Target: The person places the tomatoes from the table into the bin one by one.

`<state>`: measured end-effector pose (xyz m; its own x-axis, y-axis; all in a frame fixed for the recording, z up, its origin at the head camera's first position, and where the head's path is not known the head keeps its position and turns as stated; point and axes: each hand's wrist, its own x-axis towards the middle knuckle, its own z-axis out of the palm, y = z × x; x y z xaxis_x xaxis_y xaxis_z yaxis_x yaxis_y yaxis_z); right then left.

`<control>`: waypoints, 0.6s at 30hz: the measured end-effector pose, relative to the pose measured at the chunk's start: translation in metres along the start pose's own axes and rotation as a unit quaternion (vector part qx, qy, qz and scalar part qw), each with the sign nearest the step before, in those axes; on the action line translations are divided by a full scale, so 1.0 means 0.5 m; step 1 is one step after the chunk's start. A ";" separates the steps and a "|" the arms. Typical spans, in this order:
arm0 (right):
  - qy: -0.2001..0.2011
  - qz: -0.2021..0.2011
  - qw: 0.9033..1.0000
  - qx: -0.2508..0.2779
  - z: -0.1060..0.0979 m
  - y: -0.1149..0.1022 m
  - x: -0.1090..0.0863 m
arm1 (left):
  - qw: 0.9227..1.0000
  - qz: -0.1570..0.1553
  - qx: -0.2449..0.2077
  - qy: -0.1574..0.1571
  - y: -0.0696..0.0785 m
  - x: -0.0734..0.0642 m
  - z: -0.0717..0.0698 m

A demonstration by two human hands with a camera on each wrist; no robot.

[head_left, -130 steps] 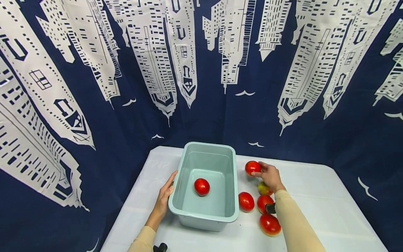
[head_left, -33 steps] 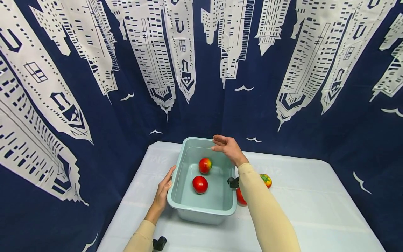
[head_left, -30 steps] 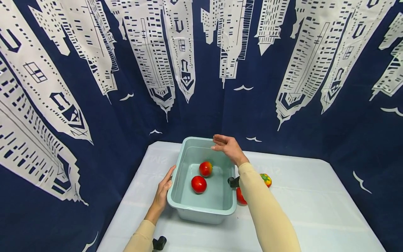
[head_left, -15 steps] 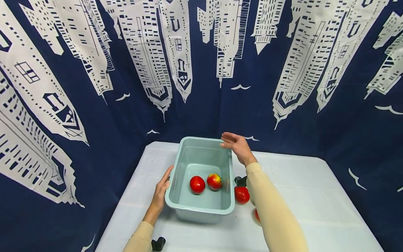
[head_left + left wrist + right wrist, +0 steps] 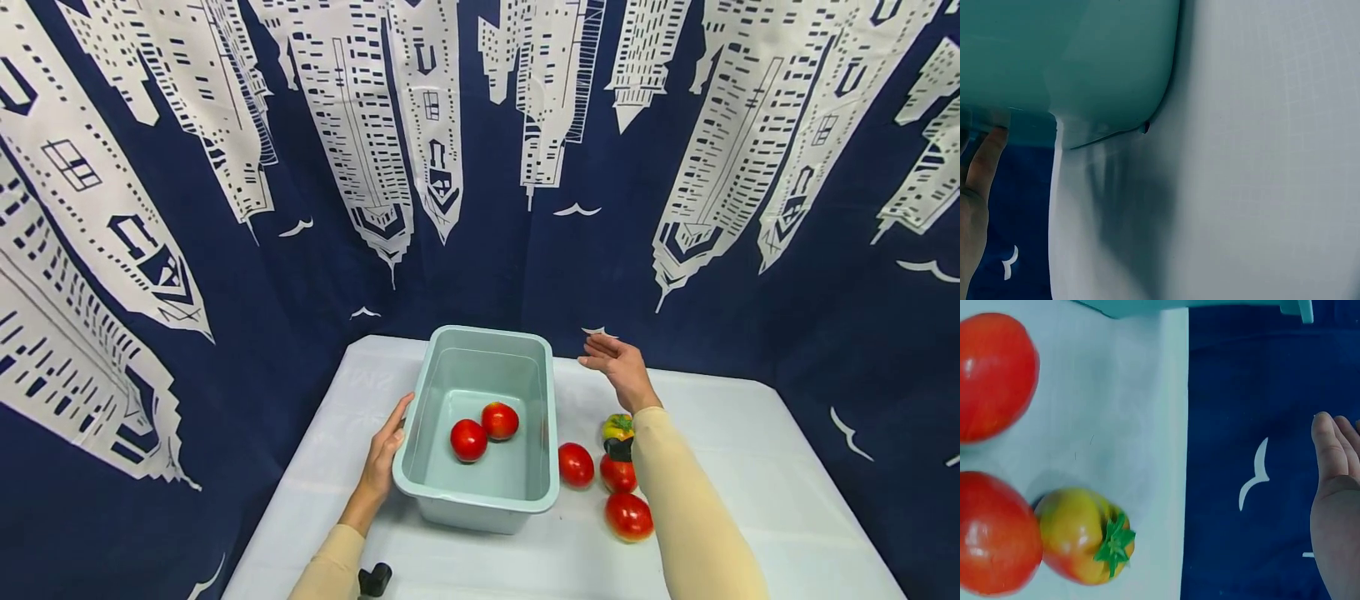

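Observation:
A pale green plastic bin (image 5: pixel 491 502) holds two red tomatoes, one tomato (image 5: pixel 468 440) close beside another tomato (image 5: pixel 499 421). My left hand (image 5: pixel 381 458) rests against the bin's left side with its fingers fairly straight; the left wrist view catches its fingers (image 5: pixel 985 159) at the bin wall. My right hand (image 5: pixel 621 371) is in the air right of the bin, fingers extended, holding nothing. Below it lie a yellow-and-red tomato (image 5: pixel 1079 534) with a green leafy top, a red tomato (image 5: pixel 576 465) near the bin, a second tomato (image 5: pixel 617 475) and a larger tomato (image 5: pixel 630 517).
The bin stands on a white-covered table (image 5: pixel 750 467). Behind the table hangs a navy cloth (image 5: pixel 510 283) printed with white buildings and birds. A black wrist mount (image 5: pixel 375 579) shows at the left sleeve, and another mount (image 5: pixel 618 450) at the right.
The right hand has let a tomato go into the bin, then drawn back to the right. That tomato has rolled beside the first one. The left hand has stayed on the bin.

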<state>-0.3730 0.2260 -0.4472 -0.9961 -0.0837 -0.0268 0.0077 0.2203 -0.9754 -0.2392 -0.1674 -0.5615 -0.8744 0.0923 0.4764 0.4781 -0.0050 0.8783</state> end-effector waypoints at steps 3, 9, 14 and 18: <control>-0.001 0.010 1.000 -0.009 -0.013 0.002 0.001 | 1.000 0.004 0.000 -0.005 0.000 0.003 -0.004; 0.006 0.017 1.000 0.000 -0.032 0.029 -0.003 | 1.000 0.007 -0.004 -0.008 0.000 0.008 -0.004; 0.018 0.032 0.999 0.026 -0.049 0.061 -0.009 | 1.000 0.015 -0.005 -0.003 -0.001 0.005 -0.003; 0.032 0.052 0.998 0.002 -0.066 0.096 -0.023 | 1.000 0.015 -0.007 -0.004 0.000 0.000 -0.002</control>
<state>-0.3639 0.2695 -0.4866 -0.9934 0.0015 -0.1143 0.1118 0.2209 -0.9689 -0.2394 -0.1683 -0.5614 -0.8591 0.0991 0.5021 0.5025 -0.0224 0.8643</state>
